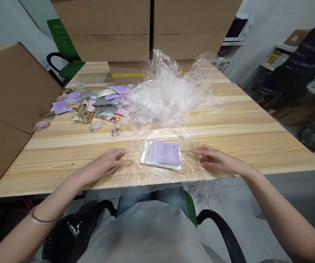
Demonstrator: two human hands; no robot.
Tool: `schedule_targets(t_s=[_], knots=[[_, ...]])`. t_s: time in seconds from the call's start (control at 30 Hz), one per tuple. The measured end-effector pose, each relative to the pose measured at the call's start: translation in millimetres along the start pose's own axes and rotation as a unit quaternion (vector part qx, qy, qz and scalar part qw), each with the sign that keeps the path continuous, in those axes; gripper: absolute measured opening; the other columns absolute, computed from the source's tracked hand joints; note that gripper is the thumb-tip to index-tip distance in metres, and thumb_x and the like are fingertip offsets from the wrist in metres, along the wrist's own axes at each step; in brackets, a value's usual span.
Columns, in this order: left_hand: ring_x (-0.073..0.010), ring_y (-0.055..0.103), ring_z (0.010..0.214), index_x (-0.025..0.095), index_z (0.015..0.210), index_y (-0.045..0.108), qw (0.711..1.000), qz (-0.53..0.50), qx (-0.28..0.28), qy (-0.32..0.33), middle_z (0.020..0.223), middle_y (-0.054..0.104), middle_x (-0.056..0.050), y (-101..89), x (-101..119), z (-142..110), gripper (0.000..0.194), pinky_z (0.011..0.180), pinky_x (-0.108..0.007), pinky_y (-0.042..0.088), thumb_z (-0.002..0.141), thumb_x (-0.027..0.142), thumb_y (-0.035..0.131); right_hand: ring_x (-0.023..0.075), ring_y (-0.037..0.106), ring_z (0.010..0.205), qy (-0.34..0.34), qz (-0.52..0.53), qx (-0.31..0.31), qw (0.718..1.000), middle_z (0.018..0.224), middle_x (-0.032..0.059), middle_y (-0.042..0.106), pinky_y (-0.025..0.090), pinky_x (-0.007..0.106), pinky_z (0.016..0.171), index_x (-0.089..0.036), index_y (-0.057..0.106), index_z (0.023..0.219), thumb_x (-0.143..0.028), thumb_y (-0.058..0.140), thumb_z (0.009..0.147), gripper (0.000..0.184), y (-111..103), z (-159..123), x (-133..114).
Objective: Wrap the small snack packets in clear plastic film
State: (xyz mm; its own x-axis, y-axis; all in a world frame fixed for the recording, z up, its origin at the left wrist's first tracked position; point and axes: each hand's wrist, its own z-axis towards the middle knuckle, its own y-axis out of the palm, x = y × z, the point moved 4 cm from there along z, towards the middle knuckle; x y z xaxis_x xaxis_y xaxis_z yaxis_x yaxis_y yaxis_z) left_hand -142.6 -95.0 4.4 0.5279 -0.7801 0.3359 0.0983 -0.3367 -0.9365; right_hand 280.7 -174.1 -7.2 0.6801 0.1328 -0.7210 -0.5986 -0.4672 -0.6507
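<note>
A purple card (165, 152) lies on a silver and pale green packet (146, 155) near the table's front edge. Both rest on a sheet of clear plastic film (135, 173), whose front end hangs over the edge. My left hand (108, 163) touches the film's left side, thumb and fingers stretched out and apart. On the opposite side, my right hand (213, 157) is at the film's right edge. Its index finger reaches toward the packet, while the other fingers curl a little and the thumb stays apart. Neither hand is on the packet.
A crumpled heap of clear film (163, 96) stands behind the packet. To its left are purple cards (61, 106), silver pouches (105, 110), gold packets (83, 115) and small clear bags (96, 126). Cardboard boxes (110, 33) rise at the back, and another box (12, 87) at the left.
</note>
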Motion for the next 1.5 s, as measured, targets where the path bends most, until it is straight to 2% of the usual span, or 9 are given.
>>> schedule_targets(t_s=[0.17, 0.37, 0.47, 0.57, 0.67, 0.83, 1.0, 1.27, 1.5], knots=[[-0.0263, 0.058, 0.121, 0.03, 0.115, 0.072, 0.995, -0.059, 0.068, -0.036, 0.133, 0.06, -0.009, 2.1, -12.9, 7.4, 0.036, 0.1, -0.041, 0.048, 0.101, 0.044, 0.043, 0.0225, 0.057, 0.089, 0.01, 0.036, 0.037, 0.999, 0.101, 0.0071, 0.056, 0.049, 0.037, 0.075, -0.031, 0.077, 0.102, -0.053, 0.058, 0.09, 0.03, 3.1, 8.8, -2.8], [-0.024, 0.059, 0.107, 0.021, 0.088, 0.07, 0.973, -0.122, 0.145, -0.133, 0.111, 0.062, -0.009, 0.6, -33.4, 19.2, 0.034, 0.099, -0.042, 0.047, 0.097, 0.043, 0.046, 0.022, 0.058, 0.079, 0.07, -0.006, 0.178, 0.982, 0.087, 0.0063, 0.058, 0.047, 0.039, 0.076, -0.022, 0.062, 0.077, -0.055, 0.045, 0.095, 0.041, -4.2, 19.4, 18.1], [-0.0251, 0.054, 0.112, 0.02, 0.1, 0.066, 0.979, -0.059, 0.15, -0.122, 0.115, 0.058, -0.01, 0.7, -27.8, 21.9, 0.023, 0.101, -0.045, 0.045, 0.096, 0.034, 0.048, 0.0216, 0.056, 0.072, 0.099, -0.073, 0.203, 0.971, 0.082, 0.0062, 0.056, 0.046, 0.038, 0.069, -0.022, 0.054, 0.073, -0.053, 0.04, 0.097, 0.042, -2.5, 21.0, 14.0], [-0.0269, 0.05, 0.123, 0.024, 0.125, 0.062, 0.987, 0.012, 0.155, -0.048, 0.134, 0.05, -0.013, 0.9, -18.7, 17.2, 0.034, 0.103, -0.046, 0.043, 0.093, 0.021, 0.049, 0.0202, 0.056, 0.07, 0.076, -0.102, 0.231, 0.965, 0.103, 0.0111, 0.06, 0.047, 0.038, 0.065, -0.022, 0.062, 0.093, -0.05, 0.048, 0.093, 0.032, -1.1, 14.6, 3.3], [-0.0248, 0.054, 0.12, 0.033, 0.122, 0.067, 0.992, 0.037, 0.113, 0.033, 0.139, 0.054, -0.008, 5.5, -12.0, 9.7, 0.045, 0.1, -0.045, 0.045, 0.093, 0.009, 0.043, 0.0189, 0.06, 0.074, 0.017, -0.025, 0.173, 0.984, 0.132, 0.0111, 0.057, 0.05, 0.038, 0.065, -0.027, 0.065, 0.119, -0.041, 0.051, 0.092, 0.033, 3.7, 6.7, -3.7], [-0.0196, 0.061, 0.114, 0.027, 0.118, 0.069, 0.992, -0.076, 0.063, 0.077, 0.122, 0.068, -0.007, 4.8, -9.5, 5.6, 0.035, 0.098, -0.036, 0.048, 0.097, 0.016, 0.043, 0.026, 0.065, 0.105, 0.0, 0.113, 0.023, 0.993, 0.121, 0.0079, 0.068, 0.053, 0.041, 0.083, -0.028, 0.076, 0.105, -0.042, 0.059, 0.089, 0.027, 11.8, 1.7, -8.0], [-0.0236, 0.061, 0.114, 0.023, 0.102, 0.072, 0.986, -0.149, 0.068, 0.022, 0.118, 0.07, -0.008, -1.2, -15.4, 15.7, 0.021, 0.099, -0.036, 0.047, 0.09, 0.038, 0.063, 0.0258, 0.067, 0.093, 0.038, 0.109, 0.111, 0.987, 0.102, 0.009, 0.072, 0.053, 0.04, 0.082, -0.023, 0.076, 0.093, -0.051, 0.07, 0.08, 0.032, 7.7, 10.2, -5.4], [-0.0171, 0.056, 0.063, 0.018, 0.06, 0.056, 0.921, -0.223, 0.228, -0.226, 0.06, 0.061, -0.002, 9.6, -36.2, 44.6, 0.049, 0.064, -0.027, 0.043, 0.092, 0.051, 0.038, 0.015, 0.05, 0.046, 0.168, 0.122, 0.351, 0.913, 0.048, 0.0004, 0.053, 0.043, 0.029, 0.053, -0.023, 0.052, 0.056, -0.07, 0.045, 0.084, 0.056, 6.8, 38.6, 13.7], [-0.0177, 0.05, 0.043, 0.021, 0.041, 0.048, 0.905, -0.146, 0.178, -0.358, 0.038, 0.051, -0.002, 5.5, -43.6, 42.3, 0.046, 0.054, -0.028, 0.032, 0.082, 0.041, 0.045, 0.0166, 0.051, 0.042, 0.302, 0.025, 0.283, 0.91, 0.043, 0.0027, 0.055, 0.038, 0.03, 0.052, -0.022, 0.052, 0.049, -0.047, 0.048, 0.086, 0.045, -17.0, 40.9, 33.4]])
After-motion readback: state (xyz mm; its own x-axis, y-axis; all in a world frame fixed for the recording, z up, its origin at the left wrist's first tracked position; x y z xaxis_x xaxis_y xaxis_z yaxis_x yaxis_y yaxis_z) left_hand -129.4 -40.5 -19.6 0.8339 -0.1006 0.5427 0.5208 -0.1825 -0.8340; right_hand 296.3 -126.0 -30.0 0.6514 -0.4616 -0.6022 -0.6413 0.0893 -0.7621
